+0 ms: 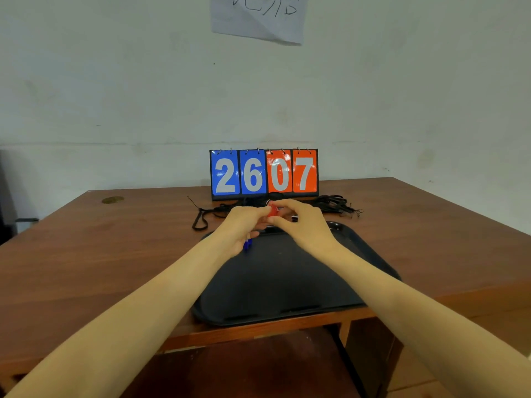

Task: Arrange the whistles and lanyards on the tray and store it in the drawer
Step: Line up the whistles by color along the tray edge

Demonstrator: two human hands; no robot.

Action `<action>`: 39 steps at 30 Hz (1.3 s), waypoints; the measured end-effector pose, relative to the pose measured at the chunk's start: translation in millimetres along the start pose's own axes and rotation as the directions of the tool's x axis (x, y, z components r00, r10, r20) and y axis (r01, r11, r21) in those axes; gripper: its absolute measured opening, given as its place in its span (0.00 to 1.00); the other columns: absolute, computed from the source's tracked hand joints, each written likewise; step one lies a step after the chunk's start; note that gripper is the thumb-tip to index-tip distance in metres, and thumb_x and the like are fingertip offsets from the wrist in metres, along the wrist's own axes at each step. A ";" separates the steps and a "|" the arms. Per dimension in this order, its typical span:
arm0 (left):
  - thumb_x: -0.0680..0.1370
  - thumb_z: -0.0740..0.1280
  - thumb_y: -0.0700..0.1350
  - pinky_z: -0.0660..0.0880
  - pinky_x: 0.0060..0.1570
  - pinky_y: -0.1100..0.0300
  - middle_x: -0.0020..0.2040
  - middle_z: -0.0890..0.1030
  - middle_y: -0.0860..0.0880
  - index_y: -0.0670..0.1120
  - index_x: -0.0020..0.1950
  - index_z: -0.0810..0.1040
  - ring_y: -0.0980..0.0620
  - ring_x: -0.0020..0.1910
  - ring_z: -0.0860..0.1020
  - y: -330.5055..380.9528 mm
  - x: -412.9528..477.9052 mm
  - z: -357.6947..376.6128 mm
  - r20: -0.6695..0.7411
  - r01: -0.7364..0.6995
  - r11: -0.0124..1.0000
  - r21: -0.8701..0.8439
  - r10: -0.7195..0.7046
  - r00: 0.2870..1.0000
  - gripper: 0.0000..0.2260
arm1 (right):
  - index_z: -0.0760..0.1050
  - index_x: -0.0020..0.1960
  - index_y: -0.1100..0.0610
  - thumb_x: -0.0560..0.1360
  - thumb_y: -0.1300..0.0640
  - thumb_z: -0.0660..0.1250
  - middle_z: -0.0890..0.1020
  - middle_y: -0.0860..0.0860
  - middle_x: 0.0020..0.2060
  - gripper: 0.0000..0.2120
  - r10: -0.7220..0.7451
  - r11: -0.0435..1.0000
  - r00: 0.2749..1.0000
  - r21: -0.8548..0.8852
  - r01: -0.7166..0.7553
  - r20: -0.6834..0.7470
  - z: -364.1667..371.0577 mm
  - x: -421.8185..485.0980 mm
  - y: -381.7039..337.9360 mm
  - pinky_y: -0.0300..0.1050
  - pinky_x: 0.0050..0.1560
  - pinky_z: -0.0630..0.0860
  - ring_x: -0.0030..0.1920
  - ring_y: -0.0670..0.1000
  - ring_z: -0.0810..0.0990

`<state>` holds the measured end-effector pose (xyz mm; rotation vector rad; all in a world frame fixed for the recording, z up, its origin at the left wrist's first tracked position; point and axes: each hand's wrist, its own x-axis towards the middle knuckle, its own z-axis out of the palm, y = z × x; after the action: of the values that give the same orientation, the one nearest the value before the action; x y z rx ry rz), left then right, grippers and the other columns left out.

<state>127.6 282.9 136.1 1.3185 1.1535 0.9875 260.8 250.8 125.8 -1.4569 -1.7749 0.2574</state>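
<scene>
Whistle (273, 211) pinched between left hand (242, 226) and right hand (303, 224), above tray (287, 285).

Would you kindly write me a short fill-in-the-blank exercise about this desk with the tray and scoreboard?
1. The left hand and right hand together pinch a small ____ whistle.
2. The scoreboard shows 26 in blue and ____ in orange.
3. The lanyards, lying on the table beyond the tray, are coloured ____.

Missing words: red; 07; black.
</scene>
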 end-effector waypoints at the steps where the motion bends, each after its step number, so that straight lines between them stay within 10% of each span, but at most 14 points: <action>1: 0.76 0.66 0.49 0.73 0.52 0.57 0.47 0.81 0.48 0.45 0.54 0.77 0.52 0.49 0.78 -0.8 2.4 -0.8 -0.005 0.008 1.000 0.012 -0.008 1.000 0.11 | 0.73 0.65 0.51 0.74 0.50 0.68 0.82 0.49 0.53 0.20 -0.016 1.000 1.000 -0.023 0.016 0.003 0.7 0.1 0.5 0.37 0.56 0.71 0.54 0.46 0.79; 8: 0.77 0.65 0.52 0.70 0.43 0.61 0.47 0.80 0.48 0.43 0.55 0.79 0.55 0.42 0.74 -8.0 16.2 -11.3 0.016 -0.013 0.971 0.239 0.010 1.000 0.14 | 0.74 0.58 0.55 0.70 0.54 0.72 0.79 0.46 0.48 0.18 0.065 0.992 0.998 0.104 -0.067 0.022 7.2 4.4 6.6 0.28 0.44 0.68 0.46 0.40 0.75; 12: 0.77 0.64 0.49 0.71 0.53 0.60 0.56 0.79 0.48 0.45 0.61 0.75 0.52 0.54 0.76 -18.3 20.9 -33.4 -0.032 -0.188 0.772 0.608 0.260 0.965 0.15 | 0.74 0.57 0.53 0.70 0.54 0.72 0.81 0.49 0.51 0.17 0.141 0.988 0.964 -0.092 -0.123 0.226 18.5 13.3 16.1 0.44 0.57 0.75 0.48 0.44 0.76; 23: 0.75 0.66 0.55 0.59 0.62 0.50 0.67 0.73 0.52 0.56 0.65 0.73 0.48 0.67 0.64 -46.6 31.9 -55.6 0.173 -0.257 0.296 0.920 0.283 0.943 0.18 | 0.74 0.61 0.51 0.72 0.52 0.71 0.80 0.51 0.55 0.19 0.181 0.967 0.923 -0.230 -0.106 0.339 42.9 28.9 21.8 0.58 0.63 0.71 0.57 0.52 0.77; 34: 0.74 0.66 0.56 0.59 0.60 0.52 0.60 0.77 0.52 0.55 0.63 0.74 0.50 0.63 0.67 -48.6 32.9 -50.6 0.151 -0.252 0.309 0.917 0.315 0.937 0.18 | 0.73 0.61 0.49 0.71 0.50 0.71 0.78 0.50 0.57 0.20 0.209 0.960 0.912 -0.254 -0.121 0.352 41.9 30.3 27.6 0.60 0.64 0.70 0.59 0.53 0.75; 39: 0.76 0.64 0.57 0.59 0.63 0.50 0.58 0.80 0.54 0.53 0.65 0.72 0.52 0.61 0.74 -37.8 45.4 -60.9 0.037 -0.239 0.496 0.835 0.382 0.923 0.19 | 0.74 0.61 0.51 0.75 0.51 0.66 0.80 0.50 0.57 0.15 0.158 0.975 0.968 -0.187 -0.121 0.194 33.3 48.7 27.8 0.54 0.63 0.72 0.58 0.50 0.77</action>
<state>73.0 337.4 100.7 2.3288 1.6431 0.8001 257.8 313.8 109.0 -1.7381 -1.9013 0.3454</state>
